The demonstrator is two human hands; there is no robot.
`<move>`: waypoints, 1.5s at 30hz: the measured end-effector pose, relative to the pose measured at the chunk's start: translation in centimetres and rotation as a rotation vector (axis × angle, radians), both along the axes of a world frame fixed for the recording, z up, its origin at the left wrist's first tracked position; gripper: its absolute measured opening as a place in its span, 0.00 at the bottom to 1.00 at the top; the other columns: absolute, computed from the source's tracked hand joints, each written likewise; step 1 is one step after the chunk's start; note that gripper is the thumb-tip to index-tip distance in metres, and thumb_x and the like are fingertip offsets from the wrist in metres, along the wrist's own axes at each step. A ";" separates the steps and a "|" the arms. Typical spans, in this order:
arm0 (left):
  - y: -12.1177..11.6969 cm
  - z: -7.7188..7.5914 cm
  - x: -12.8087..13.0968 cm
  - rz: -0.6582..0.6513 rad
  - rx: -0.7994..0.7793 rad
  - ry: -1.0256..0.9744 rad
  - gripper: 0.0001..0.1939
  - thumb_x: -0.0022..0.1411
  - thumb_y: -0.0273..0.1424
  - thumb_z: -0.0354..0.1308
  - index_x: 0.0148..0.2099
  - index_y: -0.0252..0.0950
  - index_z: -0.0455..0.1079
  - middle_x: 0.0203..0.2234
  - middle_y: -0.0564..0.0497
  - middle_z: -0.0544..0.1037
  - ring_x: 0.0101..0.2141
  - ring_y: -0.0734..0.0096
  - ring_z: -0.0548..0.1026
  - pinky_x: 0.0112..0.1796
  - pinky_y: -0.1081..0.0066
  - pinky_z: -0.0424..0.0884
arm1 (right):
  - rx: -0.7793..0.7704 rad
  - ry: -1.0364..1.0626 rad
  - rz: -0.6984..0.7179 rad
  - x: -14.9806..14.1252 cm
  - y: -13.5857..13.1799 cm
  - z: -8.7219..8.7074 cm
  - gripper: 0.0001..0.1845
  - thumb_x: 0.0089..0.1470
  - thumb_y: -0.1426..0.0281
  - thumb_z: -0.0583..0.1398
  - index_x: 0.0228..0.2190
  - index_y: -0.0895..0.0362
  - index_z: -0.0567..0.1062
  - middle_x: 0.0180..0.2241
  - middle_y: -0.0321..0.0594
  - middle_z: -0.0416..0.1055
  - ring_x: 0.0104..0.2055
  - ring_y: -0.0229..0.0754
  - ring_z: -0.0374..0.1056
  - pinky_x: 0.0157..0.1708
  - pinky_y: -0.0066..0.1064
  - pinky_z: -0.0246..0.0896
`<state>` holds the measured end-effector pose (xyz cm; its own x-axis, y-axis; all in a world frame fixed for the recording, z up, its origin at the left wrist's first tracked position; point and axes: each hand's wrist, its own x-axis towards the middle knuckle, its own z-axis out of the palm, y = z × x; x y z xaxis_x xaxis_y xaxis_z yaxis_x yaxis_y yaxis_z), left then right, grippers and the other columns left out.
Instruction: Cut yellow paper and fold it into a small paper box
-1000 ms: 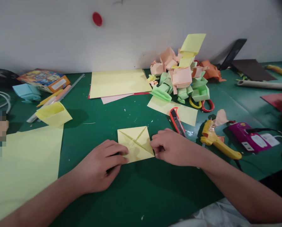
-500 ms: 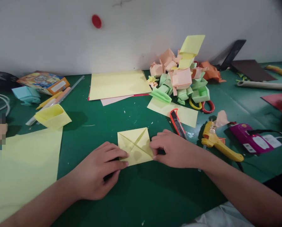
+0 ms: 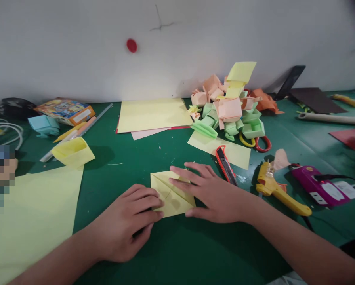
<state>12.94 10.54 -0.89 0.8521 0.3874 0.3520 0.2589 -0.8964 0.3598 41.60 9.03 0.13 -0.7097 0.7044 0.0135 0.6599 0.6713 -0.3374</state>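
Observation:
A pale yellow square of folded paper (image 3: 174, 204) lies flat on the green table, its creases meeting near the middle. My left hand (image 3: 130, 223) has its fingers curled together over the paper's left edge and holds it there. Spread fingers of my right hand (image 3: 207, 194) lie over the paper's upper right part, with the thumb by its lower right corner; they hide some of the creases. Just beyond my right hand is an orange utility knife (image 3: 225, 165).
Behind stands a pile of folded paper pieces (image 3: 229, 110) beside yellow sheets (image 3: 153, 114). A yellow glue gun (image 3: 280, 192) and a purple power adapter (image 3: 320, 186) are on the right. At left lie a large yellow sheet (image 3: 43, 209) and a folded yellow paper pocket (image 3: 73, 152).
My right hand has opened from a pinch at the paper's right edge and spread its fingers over the paper. My left hand stays on the left edge. The view has tilted slightly up.

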 end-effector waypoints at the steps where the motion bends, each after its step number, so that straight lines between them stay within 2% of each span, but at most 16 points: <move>1: 0.0 0.0 0.0 0.007 0.015 0.002 0.12 0.66 0.23 0.55 0.47 0.38 0.76 0.44 0.46 0.81 0.47 0.61 0.76 0.51 0.58 0.70 | -0.005 -0.044 0.028 -0.1 -0.1 -0.3 0.40 0.66 0.51 0.55 0.70 0.55 0.54 0.73 0.45 0.44 0.72 0.66 0.38 0.65 0.63 0.44; 6: 0.1 -0.4 0.1 0.030 0.111 0.024 0.06 0.68 0.30 0.59 0.45 0.39 0.75 0.43 0.49 0.82 0.46 0.63 0.78 0.50 0.60 0.69 | -0.041 -0.143 0.018 -0.9 -0.5 -0.8 0.42 0.67 0.46 0.50 0.71 0.57 0.49 0.74 0.41 0.40 0.74 0.64 0.33 0.69 0.64 0.38; 13: 0.1 -0.7 0.2 0.047 0.129 0.006 0.08 0.70 0.28 0.57 0.48 0.37 0.74 0.43 0.49 0.82 0.44 0.65 0.78 0.49 0.62 0.70 | -0.045 -0.151 0.005 -1.3 -0.7 -0.6 0.43 0.67 0.46 0.51 0.71 0.58 0.50 0.74 0.43 0.38 0.75 0.65 0.32 0.69 0.65 0.38; 19: 0.0 -0.9 -0.1 0.012 0.320 -0.010 0.08 0.69 0.25 0.57 0.48 0.33 0.76 0.40 0.48 0.83 0.42 0.65 0.80 0.49 0.62 0.71 | -0.058 -0.123 -0.016 -1.8 -1.1 -0.8 0.47 0.67 0.45 0.49 0.72 0.62 0.41 0.74 0.50 0.39 0.75 0.59 0.33 0.70 0.61 0.36; 22: 0.0 -0.9 -0.1 0.003 0.366 -0.020 0.08 0.68 0.23 0.58 0.47 0.33 0.76 0.39 0.48 0.84 0.40 0.65 0.80 0.48 0.62 0.72 | -0.061 -0.113 -0.007 -1.7 -1.0 -0.7 0.44 0.68 0.48 0.49 0.72 0.58 0.41 0.74 0.49 0.39 0.75 0.57 0.34 0.70 0.60 0.38; 25: 0.1 -0.6 0.0 0.007 0.364 -0.044 0.07 0.69 0.23 0.56 0.46 0.33 0.75 0.37 0.48 0.83 0.38 0.67 0.80 0.45 0.63 0.73 | -0.075 -0.137 0.012 -1.6 -1.0 -0.4 0.36 0.69 0.51 0.50 0.71 0.51 0.50 0.74 0.46 0.38 0.75 0.59 0.34 0.69 0.62 0.37; 27: 0.2 -0.4 0.1 0.012 0.357 -0.052 0.07 0.69 0.22 0.56 0.46 0.33 0.75 0.36 0.49 0.83 0.37 0.68 0.80 0.44 0.63 0.73 | -0.079 -0.144 0.007 -1.6 -1.1 -0.4 0.34 0.70 0.51 0.50 0.70 0.49 0.53 0.74 0.45 0.37 0.75 0.60 0.33 0.69 0.63 0.37; 31: 0.3 -0.2 0.0 0.038 0.347 -0.035 0.07 0.69 0.23 0.56 0.47 0.34 0.74 0.38 0.49 0.84 0.39 0.67 0.81 0.44 0.63 0.73 | -0.057 -0.128 0.001 -1.6 -1.4 -0.7 0.36 0.70 0.52 0.48 0.71 0.54 0.49 0.74 0.43 0.37 0.75 0.59 0.27 0.70 0.63 0.36; 35: 0.4 -0.4 -0.1 0.060 0.293 0.024 0.10 0.71 0.31 0.56 0.49 0.34 0.74 0.41 0.47 0.83 0.42 0.63 0.81 0.47 0.61 0.73 | -0.067 -0.106 0.010 -1.5 -1.5 -1.1 0.40 0.69 0.51 0.50 0.72 0.55 0.44 0.74 0.45 0.38 0.75 0.59 0.29 0.69 0.65 0.35; 39: 0.3 -0.5 -0.1 0.063 0.257 0.018 0.09 0.70 0.28 0.56 0.49 0.35 0.74 0.40 0.48 0.83 0.41 0.64 0.80 0.46 0.62 0.72 | -0.065 -0.096 -0.006 -1.5 -1.3 -0.9 0.42 0.69 0.52 0.51 0.72 0.56 0.39 0.74 0.48 0.40 0.75 0.59 0.31 0.69 0.65 0.37; 42: 0.2 -0.4 0.0 0.044 0.256 0.008 0.09 0.69 0.25 0.56 0.49 0.35 0.74 0.39 0.48 0.83 0.41 0.65 0.79 0.46 0.62 0.72 | -0.060 -0.088 0.014 -1.7 -1.2 -0.6 0.38 0.69 0.52 0.51 0.72 0.56 0.47 0.73 0.46 0.43 0.75 0.59 0.34 0.69 0.64 0.36; 45: 0.2 -0.3 0.0 0.031 0.261 -0.003 0.09 0.68 0.24 0.56 0.49 0.36 0.74 0.37 0.49 0.83 0.39 0.66 0.79 0.45 0.62 0.72 | -0.041 -0.089 0.042 -2.0 -1.2 -0.3 0.32 0.70 0.57 0.51 0.69 0.56 0.57 0.73 0.46 0.46 0.75 0.56 0.38 0.70 0.60 0.37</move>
